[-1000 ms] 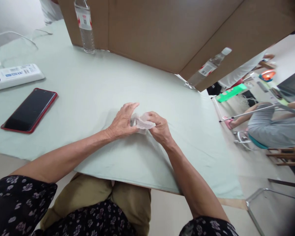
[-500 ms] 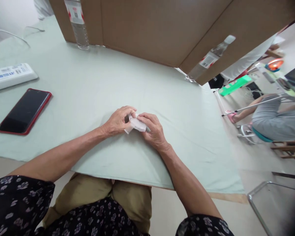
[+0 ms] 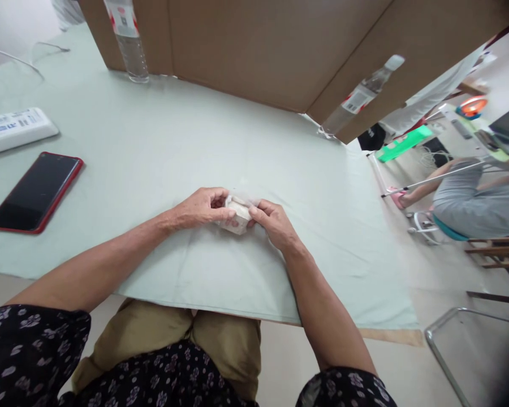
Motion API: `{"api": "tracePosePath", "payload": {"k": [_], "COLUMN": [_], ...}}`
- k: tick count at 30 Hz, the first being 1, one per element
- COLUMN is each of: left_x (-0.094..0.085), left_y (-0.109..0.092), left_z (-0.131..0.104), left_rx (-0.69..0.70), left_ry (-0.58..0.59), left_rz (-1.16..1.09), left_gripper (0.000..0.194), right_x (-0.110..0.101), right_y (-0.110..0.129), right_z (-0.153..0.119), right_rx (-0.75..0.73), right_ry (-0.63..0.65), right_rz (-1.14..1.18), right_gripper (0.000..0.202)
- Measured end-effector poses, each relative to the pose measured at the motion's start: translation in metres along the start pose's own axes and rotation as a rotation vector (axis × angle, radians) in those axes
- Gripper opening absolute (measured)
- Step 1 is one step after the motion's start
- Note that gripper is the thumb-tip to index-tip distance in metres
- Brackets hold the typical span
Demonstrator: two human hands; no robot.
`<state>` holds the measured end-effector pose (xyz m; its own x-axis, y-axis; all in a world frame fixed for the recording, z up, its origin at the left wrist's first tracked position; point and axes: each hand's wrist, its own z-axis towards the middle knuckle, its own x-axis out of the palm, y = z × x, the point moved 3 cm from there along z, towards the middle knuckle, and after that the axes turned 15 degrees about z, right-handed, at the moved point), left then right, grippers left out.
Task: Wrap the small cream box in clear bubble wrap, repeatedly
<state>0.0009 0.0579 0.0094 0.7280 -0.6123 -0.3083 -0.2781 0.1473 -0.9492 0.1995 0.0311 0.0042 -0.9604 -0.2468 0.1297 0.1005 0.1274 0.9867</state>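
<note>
Between my two hands is a small whitish block-shaped packet [image 3: 238,217] in thin, translucent wrapping, just above the pale green tablecloth [image 3: 186,141]. My left hand [image 3: 201,208] grips its left side, thumb across the front and fingers curled behind. On the opposite end, my right hand [image 3: 274,222] pinches the wrapping between thumb and fingers. Some clear film stands up along the packet's top edge. What is inside the wrapping I cannot make out.
A phone in a red case [image 3: 34,192] and a white device with printed labels [image 3: 17,131] lie at the left. Two clear bottles, one left [image 3: 132,53] and one right [image 3: 352,107], stand against a cardboard panel [image 3: 254,51]. A seated person [image 3: 470,186] is at the far right.
The packet has been turned so that a broader, boxier face shows. My right hand has shifted slightly right and now pinches its end; my left thumb lies across the front.
</note>
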Motion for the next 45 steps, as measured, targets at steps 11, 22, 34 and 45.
{"api": "tracePosePath", "payload": {"k": [11,22,34,45], "left_x": [0.0,-0.005,0.003,0.0], "left_y": [-0.004,-0.002,-0.003,0.001], "left_z": [0.0,-0.003,-0.003,-0.002], "left_rx": [0.012,-0.133,-0.06,-0.002], "left_ry": [-0.006,0.067,0.118,0.126], "left_rz": [-0.041,-0.032,0.018,0.121], "left_gripper": [0.044,0.039,0.035,0.039], "right_x": [0.006,0.011,0.012,0.018], "right_y": [-0.006,-0.007,0.001,0.003], "right_z": [-0.003,-0.004,0.002,-0.001], "right_rx": [-0.033,0.033,-0.12,-0.204], "right_ry": [0.004,0.06,-0.14,-0.216], "right_rz": [-0.008,0.038,0.08,0.09], "right_gripper": [0.062,0.046,0.045,0.022]}}
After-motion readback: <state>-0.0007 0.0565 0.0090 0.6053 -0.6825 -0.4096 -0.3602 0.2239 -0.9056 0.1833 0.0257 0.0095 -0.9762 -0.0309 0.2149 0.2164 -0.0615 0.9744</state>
